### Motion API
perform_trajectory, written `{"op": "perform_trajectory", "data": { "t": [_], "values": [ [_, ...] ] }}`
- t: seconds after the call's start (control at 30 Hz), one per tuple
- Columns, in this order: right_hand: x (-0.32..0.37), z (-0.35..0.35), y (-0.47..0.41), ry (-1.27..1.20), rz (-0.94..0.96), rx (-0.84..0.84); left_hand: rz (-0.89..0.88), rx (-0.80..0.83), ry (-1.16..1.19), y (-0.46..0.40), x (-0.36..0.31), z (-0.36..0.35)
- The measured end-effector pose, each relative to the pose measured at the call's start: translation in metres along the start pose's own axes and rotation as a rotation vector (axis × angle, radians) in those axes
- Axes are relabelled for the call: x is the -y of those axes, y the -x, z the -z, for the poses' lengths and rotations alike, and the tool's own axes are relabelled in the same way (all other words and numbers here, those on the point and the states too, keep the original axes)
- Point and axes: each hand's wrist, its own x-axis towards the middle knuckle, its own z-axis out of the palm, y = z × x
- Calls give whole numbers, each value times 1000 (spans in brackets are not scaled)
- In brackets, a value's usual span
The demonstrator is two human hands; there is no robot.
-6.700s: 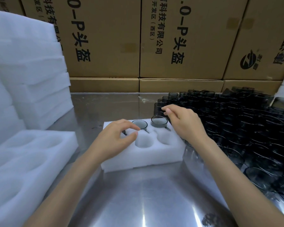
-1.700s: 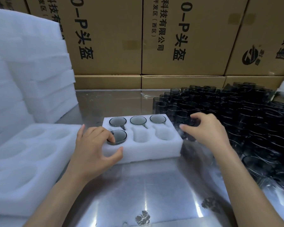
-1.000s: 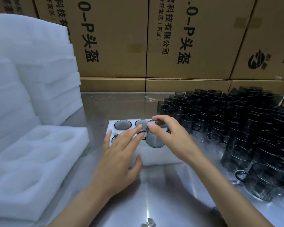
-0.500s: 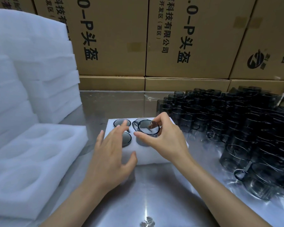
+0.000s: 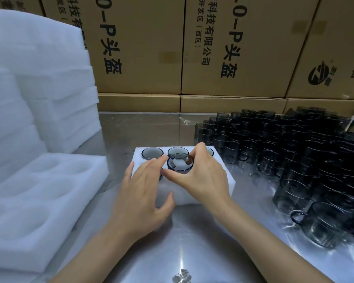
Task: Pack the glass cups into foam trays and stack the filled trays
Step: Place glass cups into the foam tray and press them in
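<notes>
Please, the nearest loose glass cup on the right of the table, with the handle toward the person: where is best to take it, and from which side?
Probably from above, fingers around the open rim of the nearest cup. It stands upright, and other cups crowd behind it, so a side grip has little room. Its handle points toward the free table; pinching it from the left also looks possible.

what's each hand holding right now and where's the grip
The right hand pinches a glass cup by its rim, thumb on the near side, fingers on the far. The left hand holds nothing; its straight fingers rest on the foam tray.
</notes>
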Motion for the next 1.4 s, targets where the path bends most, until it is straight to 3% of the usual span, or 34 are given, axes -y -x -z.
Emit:
{"op": "perform_trajectory", "data": {
  "t": [0.13,0.33,0.57,0.83,0.93,1.03,1.17,1.4],
  "values": [
    [-3,6,2,36,56,15,-65,28,-35,0,-2,-1],
    [-16,28,19,191,406,93,-117,11,-144,0,-1,-1],
    [-22,19,26,344,362,235,-146,66,-228,0,-1,-5],
    [-26,20,30,321,369,217,-146,90,-283,4,1,-9],
    [-26,33,27,97,276,-34,-156,104,-300,5,3,-8],
    [-40,50,19,352,42,-325,-136,92,-274,5,0,-6],
    [-59,58,21,607,-375,-118,-116,80,-228,5,-5,-5],
    [-62,56,18,580,-361,-77,-112,83,-190,3,-5,-3]
  ]
}}
